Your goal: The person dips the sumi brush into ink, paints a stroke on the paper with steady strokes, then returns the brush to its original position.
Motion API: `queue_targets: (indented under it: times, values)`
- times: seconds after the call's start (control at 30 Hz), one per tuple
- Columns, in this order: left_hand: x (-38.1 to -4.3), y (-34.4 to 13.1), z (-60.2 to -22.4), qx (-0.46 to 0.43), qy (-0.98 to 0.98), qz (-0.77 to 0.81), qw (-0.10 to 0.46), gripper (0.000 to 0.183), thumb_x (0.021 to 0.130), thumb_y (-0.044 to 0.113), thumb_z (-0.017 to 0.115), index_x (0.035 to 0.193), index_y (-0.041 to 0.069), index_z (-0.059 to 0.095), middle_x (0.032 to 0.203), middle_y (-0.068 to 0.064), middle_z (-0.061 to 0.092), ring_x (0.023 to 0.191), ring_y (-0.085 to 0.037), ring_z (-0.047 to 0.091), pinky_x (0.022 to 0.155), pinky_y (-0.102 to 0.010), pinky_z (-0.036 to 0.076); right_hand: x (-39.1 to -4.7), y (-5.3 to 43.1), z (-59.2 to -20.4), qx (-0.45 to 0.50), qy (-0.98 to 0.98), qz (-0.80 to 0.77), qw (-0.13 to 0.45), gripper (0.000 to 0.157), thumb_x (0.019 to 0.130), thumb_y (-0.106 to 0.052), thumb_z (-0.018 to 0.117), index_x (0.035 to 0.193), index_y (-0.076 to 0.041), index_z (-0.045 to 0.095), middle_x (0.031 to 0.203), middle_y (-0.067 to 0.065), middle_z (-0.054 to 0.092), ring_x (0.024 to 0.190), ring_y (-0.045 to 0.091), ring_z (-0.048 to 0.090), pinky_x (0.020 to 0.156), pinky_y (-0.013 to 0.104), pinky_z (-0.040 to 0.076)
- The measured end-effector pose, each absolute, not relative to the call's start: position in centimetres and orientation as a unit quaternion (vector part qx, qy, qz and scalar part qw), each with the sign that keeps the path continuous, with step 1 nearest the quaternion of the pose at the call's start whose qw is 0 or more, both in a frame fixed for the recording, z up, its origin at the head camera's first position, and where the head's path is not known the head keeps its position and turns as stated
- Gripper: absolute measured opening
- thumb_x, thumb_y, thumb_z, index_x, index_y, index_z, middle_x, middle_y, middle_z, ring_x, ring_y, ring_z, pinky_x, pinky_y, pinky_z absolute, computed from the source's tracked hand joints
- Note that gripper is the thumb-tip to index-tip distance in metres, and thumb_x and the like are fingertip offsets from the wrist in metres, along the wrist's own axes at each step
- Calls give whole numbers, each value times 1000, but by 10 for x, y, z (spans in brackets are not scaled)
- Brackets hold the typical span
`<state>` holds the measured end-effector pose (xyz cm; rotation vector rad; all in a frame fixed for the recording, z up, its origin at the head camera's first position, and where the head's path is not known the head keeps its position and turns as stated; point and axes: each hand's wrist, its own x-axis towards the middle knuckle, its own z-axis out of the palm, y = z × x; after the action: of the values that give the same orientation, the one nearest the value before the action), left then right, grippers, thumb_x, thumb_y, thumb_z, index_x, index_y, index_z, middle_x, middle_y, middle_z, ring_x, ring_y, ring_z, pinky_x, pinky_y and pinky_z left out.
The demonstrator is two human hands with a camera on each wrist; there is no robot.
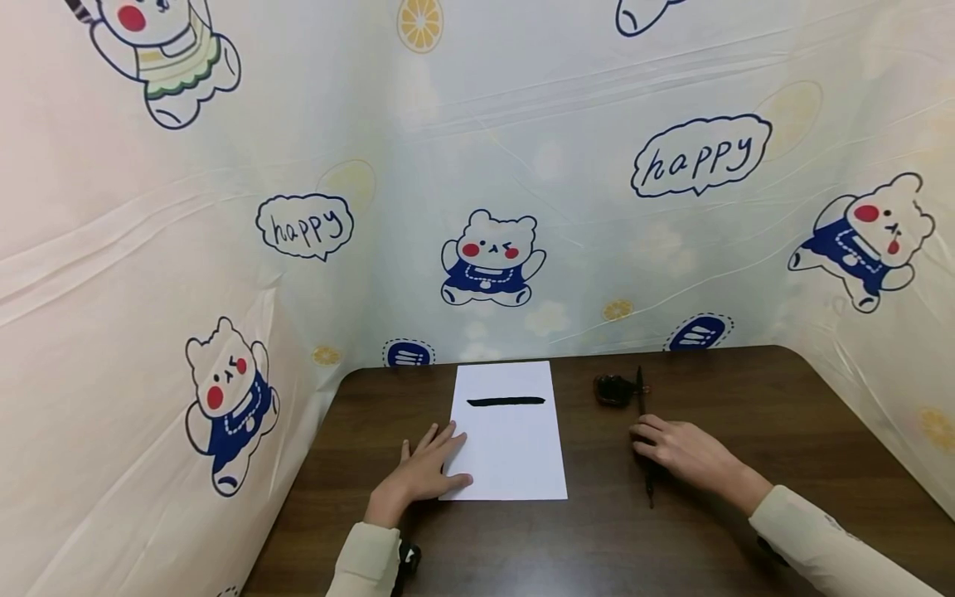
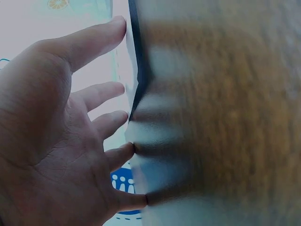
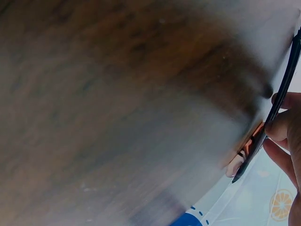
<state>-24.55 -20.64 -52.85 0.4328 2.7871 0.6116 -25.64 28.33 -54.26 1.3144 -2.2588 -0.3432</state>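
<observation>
A white sheet of paper [image 1: 515, 456] lies on the table, crossed near its top by one thick black horizontal stroke [image 1: 506, 402]. My left hand [image 1: 424, 471] rests on the paper's left edge with its fingers spread; the left wrist view shows this hand [image 2: 61, 127] with straight fingers touching down at the edge. On the right, my right hand [image 1: 679, 448] pinches a dark writing brush [image 1: 639, 385], its pointed tip towards the back. The right wrist view has the brush [image 3: 284, 84] between thumb and fingers. Beside the tip sits a small dark dish-like piece [image 1: 613, 390], perhaps an inkstone.
The brown wooden table [image 1: 522, 547] has rounded back corners. A pale curtain [image 1: 485, 149] printed with bears and the word "happy" hangs behind it and along both sides.
</observation>
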Motion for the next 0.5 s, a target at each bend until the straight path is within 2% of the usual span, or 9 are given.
queue_targets:
  times: [0.33, 0.4, 0.5]
  values:
    - [-247, -208, -530, 154, 957, 213, 121, 82, 95, 54, 74, 163, 18, 46, 178, -10, 27, 165, -44, 16, 120, -86, 3, -256, 286, -540, 483, -826, -123, 264, 46, 71, 2, 91, 114, -14, 81, 121, 9, 75, 111, 26, 69, 68, 31, 63]
    - [-247, -208, -529, 153, 959, 212, 113, 80, 96, 53, 74, 163, 17, 47, 177, -10, 28, 164, -44, 19, 119, -86, 6, -258, 287, -540, 483, -826, -113, 270, 46, 72, 4, 89, 113, -12, 80, 120, 9, 75, 110, 26, 69, 68, 31, 63]
    - [-249, -207, -528, 148, 963, 208, 88, 74, 98, 48, 74, 160, 16, 50, 174, -12, 36, 161, -43, 29, 119, -85, 17, -260, 290, -538, 479, -829, -86, 276, 47, 71, 6, 89, 114, -9, 79, 118, 10, 75, 108, 26, 69, 69, 33, 63]
